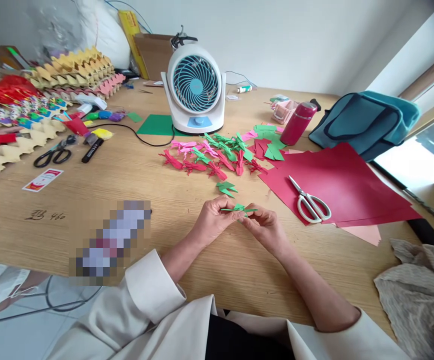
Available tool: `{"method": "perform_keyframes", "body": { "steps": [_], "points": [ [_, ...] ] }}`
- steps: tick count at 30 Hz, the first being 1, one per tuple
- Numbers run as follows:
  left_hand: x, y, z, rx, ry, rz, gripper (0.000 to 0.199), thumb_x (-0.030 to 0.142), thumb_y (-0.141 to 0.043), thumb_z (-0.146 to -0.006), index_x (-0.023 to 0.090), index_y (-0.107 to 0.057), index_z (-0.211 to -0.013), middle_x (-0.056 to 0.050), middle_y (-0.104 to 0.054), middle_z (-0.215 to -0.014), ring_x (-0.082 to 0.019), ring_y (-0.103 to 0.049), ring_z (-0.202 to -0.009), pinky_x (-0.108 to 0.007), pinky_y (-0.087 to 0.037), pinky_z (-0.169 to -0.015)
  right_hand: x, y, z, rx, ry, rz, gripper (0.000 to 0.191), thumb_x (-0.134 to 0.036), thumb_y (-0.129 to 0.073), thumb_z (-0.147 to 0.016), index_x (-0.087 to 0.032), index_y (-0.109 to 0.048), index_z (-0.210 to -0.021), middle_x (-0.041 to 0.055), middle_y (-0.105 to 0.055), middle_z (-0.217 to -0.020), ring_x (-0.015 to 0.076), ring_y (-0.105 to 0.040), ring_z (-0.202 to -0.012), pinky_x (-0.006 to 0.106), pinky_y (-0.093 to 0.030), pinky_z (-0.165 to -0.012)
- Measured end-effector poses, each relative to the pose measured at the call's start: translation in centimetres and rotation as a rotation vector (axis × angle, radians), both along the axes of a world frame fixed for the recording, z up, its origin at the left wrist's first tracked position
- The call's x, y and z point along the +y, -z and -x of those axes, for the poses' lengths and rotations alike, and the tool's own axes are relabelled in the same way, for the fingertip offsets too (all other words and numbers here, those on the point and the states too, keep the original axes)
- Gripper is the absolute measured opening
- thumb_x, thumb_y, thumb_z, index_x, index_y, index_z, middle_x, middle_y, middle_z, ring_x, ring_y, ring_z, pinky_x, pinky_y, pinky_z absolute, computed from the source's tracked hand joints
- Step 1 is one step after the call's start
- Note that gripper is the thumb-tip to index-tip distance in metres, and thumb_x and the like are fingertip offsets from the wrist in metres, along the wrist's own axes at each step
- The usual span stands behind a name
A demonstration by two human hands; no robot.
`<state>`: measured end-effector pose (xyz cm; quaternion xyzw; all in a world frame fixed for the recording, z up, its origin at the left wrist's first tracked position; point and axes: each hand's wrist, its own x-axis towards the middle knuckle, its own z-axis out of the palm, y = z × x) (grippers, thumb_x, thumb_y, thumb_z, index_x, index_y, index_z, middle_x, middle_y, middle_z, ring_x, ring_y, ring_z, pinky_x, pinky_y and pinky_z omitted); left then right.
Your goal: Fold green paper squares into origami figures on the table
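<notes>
A small folded green paper piece is pinched between both my hands, above the wooden table. My left hand grips its left side with thumb and fingers. On its right side, my right hand has thumb and fingertips closed on the paper. Just beyond my fingers lies another folded green paper piece. Farther back, a heap of folded paper figures in green, pink and red spreads out. Scissors with white handles rest on red paper sheets to my right.
A white fan stands behind the heap. A red bottle and a teal bag are at the back right. Black scissors and egg trays are on the left. A grey cloth lies at the right edge.
</notes>
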<state>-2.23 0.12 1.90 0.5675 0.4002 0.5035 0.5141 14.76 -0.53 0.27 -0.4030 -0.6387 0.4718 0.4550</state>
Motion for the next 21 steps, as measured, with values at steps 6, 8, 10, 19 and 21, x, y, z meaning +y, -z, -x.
{"method": "perform_keyframes", "body": {
  "steps": [6, 8, 10, 19, 21],
  "points": [
    [0.1, 0.2, 0.0, 0.028, 0.025, 0.059, 0.033, 0.042, -0.082, -0.070, 0.015, -0.064, -0.067, 0.002, -0.053, -0.068, -0.012, -0.050, -0.069, -0.024, -0.042, -0.065, -0.2, -0.1, 0.2, -0.043, 0.012, 0.030, 0.026, -0.041, -0.069, -0.085, -0.020, -0.062, -0.070, -0.0008, -0.056, -0.067, 0.0141, -0.050, -0.065, 0.028, -0.040, -0.064],
    [0.2, 0.2, 0.1, 0.046, 0.019, 0.048, 0.033, 0.041, -0.081, -0.071, 0.015, -0.062, -0.065, 0.002, -0.052, -0.067, -0.011, -0.049, -0.067, -0.024, -0.041, -0.064, -0.2, 0.1, 0.2, -0.063, 0.007, 0.036, 0.024, -0.041, -0.069, -0.086, -0.021, -0.063, -0.073, -0.0004, -0.057, -0.069, 0.0144, -0.051, -0.066, 0.029, -0.041, -0.065],
    [0.2, 0.2, 0.1, 0.055, 0.006, 0.043, 0.033, 0.041, -0.081, -0.071, 0.014, -0.062, -0.064, 0.002, -0.052, -0.065, -0.010, -0.049, -0.065, -0.023, -0.040, -0.062, -0.2, 0.3, 0.1, -0.065, 0.002, 0.039, 0.021, -0.041, -0.070, -0.085, -0.021, -0.066, -0.078, 0.0002, -0.060, -0.072, 0.0152, -0.053, -0.068, 0.029, -0.042, -0.067],
    [0.0, 0.8, 0.1, -0.031, 0.083, 0.156, 0.035, 0.045, -0.079, -0.073, 0.013, -0.064, -0.070, 0.003, -0.058, -0.065, -0.009, -0.051, -0.062, -0.022, -0.040, -0.063, -0.3, 0.8, 0.3, 0.048, -0.022, 0.058, 0.021, -0.041, -0.071, -0.084, -0.022, -0.069, -0.077, 0.0010, -0.059, -0.074, 0.0148, -0.051, -0.068, 0.029, -0.041, -0.066],
    [0.0, 0.7, 0.0, -0.038, 0.085, 0.151, 0.036, 0.044, -0.080, -0.073, 0.013, -0.063, -0.068, 0.003, -0.057, -0.064, -0.009, -0.050, -0.062, -0.022, -0.039, -0.062, -0.4, 0.6, 0.4, 0.066, -0.019, 0.072, 0.023, -0.042, -0.072, -0.084, -0.021, -0.067, -0.074, -0.0002, -0.056, -0.070, 0.0138, -0.048, -0.065, 0.028, -0.038, -0.063]
  ]
}}
